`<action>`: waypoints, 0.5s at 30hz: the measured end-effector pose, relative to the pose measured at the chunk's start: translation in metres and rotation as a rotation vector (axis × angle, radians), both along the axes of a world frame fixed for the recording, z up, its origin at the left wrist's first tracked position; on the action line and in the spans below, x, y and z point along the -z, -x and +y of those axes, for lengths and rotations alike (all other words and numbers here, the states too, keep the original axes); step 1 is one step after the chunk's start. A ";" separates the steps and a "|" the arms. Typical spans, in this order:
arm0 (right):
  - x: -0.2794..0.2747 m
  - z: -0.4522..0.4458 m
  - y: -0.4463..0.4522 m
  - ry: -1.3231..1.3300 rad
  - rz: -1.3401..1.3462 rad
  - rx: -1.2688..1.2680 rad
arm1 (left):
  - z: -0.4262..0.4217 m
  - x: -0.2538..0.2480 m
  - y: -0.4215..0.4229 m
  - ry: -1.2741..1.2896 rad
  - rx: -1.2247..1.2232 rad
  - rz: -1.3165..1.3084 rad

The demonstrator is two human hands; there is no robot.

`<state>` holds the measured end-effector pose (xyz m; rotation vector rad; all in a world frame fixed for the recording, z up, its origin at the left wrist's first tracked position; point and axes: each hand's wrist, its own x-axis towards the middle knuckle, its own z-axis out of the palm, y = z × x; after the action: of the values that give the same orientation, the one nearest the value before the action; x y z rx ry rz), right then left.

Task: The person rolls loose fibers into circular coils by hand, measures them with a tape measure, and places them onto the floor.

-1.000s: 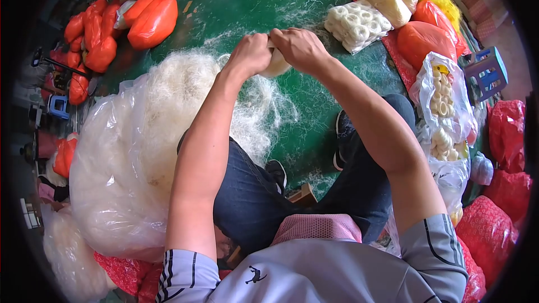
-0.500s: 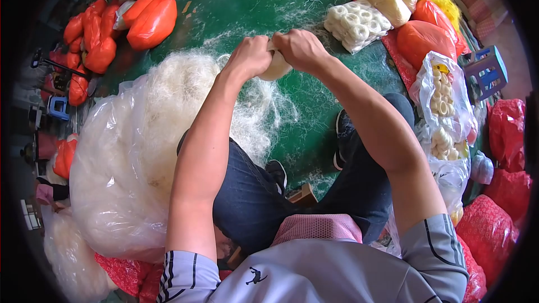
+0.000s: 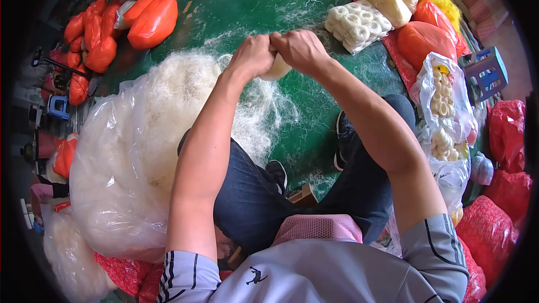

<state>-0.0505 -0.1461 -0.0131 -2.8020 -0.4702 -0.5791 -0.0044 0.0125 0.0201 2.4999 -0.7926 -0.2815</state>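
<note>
Around eight to nine o'clock sits a huge clear plastic bag (image 3: 120, 185) stuffed with wispy pale fibre (image 3: 179, 87) that pokes out the far side. From my end that reads as soft and light but clingy, so I'd scoop, not pinch. Next down, just before three o'clock: a see-through bag (image 3: 459, 98), mouth open, pale rings (image 3: 443, 92) inside. Four o'clock has a red patterned bag (image 3: 487, 235), can't see what's in it. Toward one o'clock, a clear pack (image 3: 359, 27) is full of similar rings; at half past ten, a bulging orange bag (image 3: 152, 22), contents hidden. Smallest is the pale bundle (image 3: 276, 70) up at twelve, hanging just under my left hand (image 3: 255, 55) and right hand (image 3: 298, 49), which touch. Both have fingers curled in on its upper part, tips out of sight. I'd guess it's light, squashy, maybe a bit slick; full fists up top seem the best hold.
</note>
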 end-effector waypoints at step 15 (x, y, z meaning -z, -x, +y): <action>0.004 -0.008 -0.002 -0.043 0.061 -0.007 | 0.004 0.009 -0.011 0.022 -0.039 0.016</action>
<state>-0.0482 -0.1543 -0.0174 -2.7670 -0.4503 -0.4950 0.0065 0.0160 0.0107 2.4866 -0.7357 -0.2770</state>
